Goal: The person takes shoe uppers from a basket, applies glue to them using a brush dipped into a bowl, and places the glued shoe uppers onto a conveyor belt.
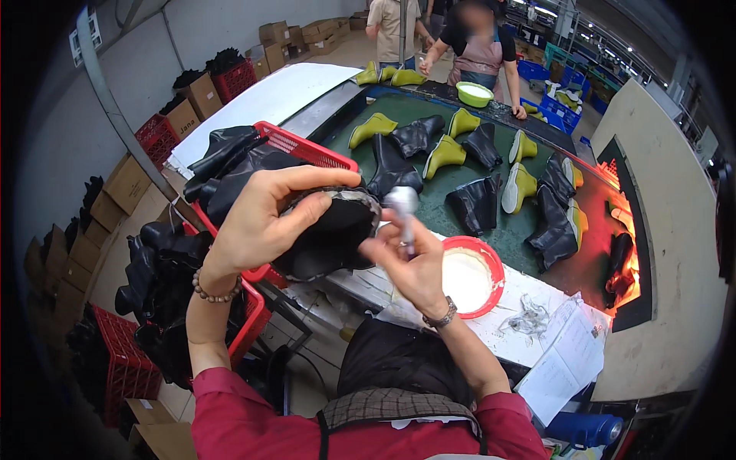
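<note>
A short dark word stands printed on the side of a brown cardboard box (182, 116) at the left; markings on the white papers (563, 366) by the surface (491, 337) are too small to read.

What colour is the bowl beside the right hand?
The bowl is red; it shows best in the head view.

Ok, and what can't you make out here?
From the head view:
Outer left side of the black boot upper: mostly covered by the left hand.
Pale tool at the right hand: blurred, exact kind unclear.
Left rim of the red bowl: partly behind the right hand.
Writing on the papers: too small.
Head of the beige-clad person: cut off by the top edge.
</note>
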Motion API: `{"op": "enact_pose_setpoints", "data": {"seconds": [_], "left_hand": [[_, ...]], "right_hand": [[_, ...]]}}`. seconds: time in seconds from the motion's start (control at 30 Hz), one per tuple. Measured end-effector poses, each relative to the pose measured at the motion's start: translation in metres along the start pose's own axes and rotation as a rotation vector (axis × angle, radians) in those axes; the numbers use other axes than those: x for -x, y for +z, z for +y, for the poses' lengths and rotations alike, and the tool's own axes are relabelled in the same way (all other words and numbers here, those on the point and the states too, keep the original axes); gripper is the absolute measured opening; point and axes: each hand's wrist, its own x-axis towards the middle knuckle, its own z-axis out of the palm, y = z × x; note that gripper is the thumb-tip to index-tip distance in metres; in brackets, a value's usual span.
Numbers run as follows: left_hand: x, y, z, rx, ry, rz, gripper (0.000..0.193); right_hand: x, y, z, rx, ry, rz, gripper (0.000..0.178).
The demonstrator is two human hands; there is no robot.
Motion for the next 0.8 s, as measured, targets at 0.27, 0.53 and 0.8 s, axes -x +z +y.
{"op": "enact_pose_setpoints", "data": {"seconds": [0.27,0.53,0.8], "left_hand": [[-0.021,0.011,-0.013,0.472,0.132,-0.294,0.072],[-0.002,0.075,-0.071,0.697,-0.110,-0.384,0.072],[-0.002,0.120,-0.107,0.502,-0.217,0.010,0.029]], "right_hand": [[0.000,-0.029,-0.003,-0.082,-0.189,0.094,0.023],[0.032,-0.038,0.005,-0.327,0.073,0.417,0.017],[0.039,-0.047,0.021,0.058,0.001,0.533,0.038]]}}
